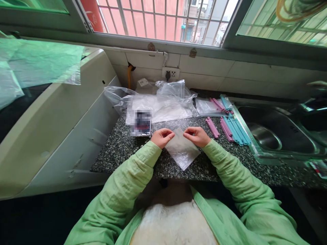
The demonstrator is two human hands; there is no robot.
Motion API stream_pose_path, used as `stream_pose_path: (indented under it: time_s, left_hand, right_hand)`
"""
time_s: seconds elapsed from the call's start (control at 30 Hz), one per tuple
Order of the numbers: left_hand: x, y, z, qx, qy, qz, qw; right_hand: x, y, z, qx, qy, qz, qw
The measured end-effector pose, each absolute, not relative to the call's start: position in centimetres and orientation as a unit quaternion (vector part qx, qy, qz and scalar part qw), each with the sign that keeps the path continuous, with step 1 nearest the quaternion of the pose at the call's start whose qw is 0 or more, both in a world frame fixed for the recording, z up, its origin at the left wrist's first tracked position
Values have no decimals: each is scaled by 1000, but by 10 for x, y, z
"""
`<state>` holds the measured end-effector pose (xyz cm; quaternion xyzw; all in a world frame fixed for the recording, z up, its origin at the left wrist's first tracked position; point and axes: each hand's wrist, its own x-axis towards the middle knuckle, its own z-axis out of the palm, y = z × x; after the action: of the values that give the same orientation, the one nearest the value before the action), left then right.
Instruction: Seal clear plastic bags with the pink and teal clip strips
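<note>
Between my hands, over the front of the speckled counter, is a small clear plastic bag (183, 153), turned so that one corner points towards me. My left hand (162, 137) pinches its upper left edge between thumb and fingers. The upper right edge is pinched the same way by my right hand (196, 136). To the right lie pink bag clips (212, 127) and blue bag clips (237, 131). More pink and blue clips rest on a clear plastic packet (205, 107) behind them. A small dark object, partly blurred out (143, 124), sits left of my left hand.
Large clear plastic bags (163, 105) cover the back of the granite counter (117, 149), below a wall socket (170, 73). A steel sink (258, 158) is set in at the right. On the left stands a pale appliance (84, 85) with plastic sheeting over it.
</note>
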<state>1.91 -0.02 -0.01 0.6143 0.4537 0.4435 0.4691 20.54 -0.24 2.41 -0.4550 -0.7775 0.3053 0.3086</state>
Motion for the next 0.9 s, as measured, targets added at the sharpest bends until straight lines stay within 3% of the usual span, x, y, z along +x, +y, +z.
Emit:
stream_pose_path:
  time_s: [0.9]
  left_hand:
    - [21,-2,-1,648,443,443,433]
  right_hand:
    - [199,-3,27,-467,-753,316,338]
